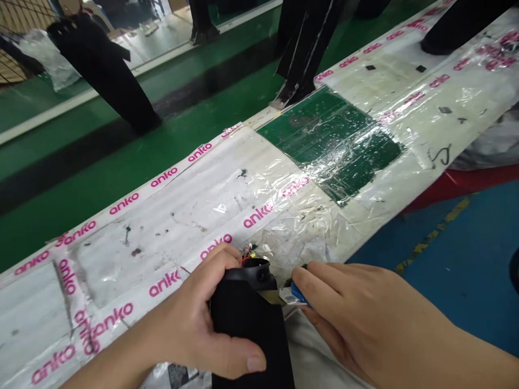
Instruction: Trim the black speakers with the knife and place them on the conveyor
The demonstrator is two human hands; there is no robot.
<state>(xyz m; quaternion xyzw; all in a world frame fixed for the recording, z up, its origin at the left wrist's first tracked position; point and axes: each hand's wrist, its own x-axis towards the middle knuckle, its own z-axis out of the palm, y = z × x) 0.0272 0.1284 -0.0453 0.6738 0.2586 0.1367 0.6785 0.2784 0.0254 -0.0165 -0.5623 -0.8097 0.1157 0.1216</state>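
My left hand (214,324) is wrapped round a black part (252,335), its thumb flat on the near face. At the part's top is a round dark opening (256,263), with thin red wires (246,254) and a small yellow piece beside it. My right hand (357,313) is closed on a blue utility knife (299,296), whose metal blade points left and meets the black part's upper right edge. The knife's handle is mostly hidden under my fingers. The black part's lower end runs out of the picture.
Beneath my hands runs a worktop (170,232) wrapped in white film with pink "anko" lettering and a green patch (332,140). Along the green belt (133,156) behind it stand black pieces (105,70). A blue floor (466,259) lies to the right.
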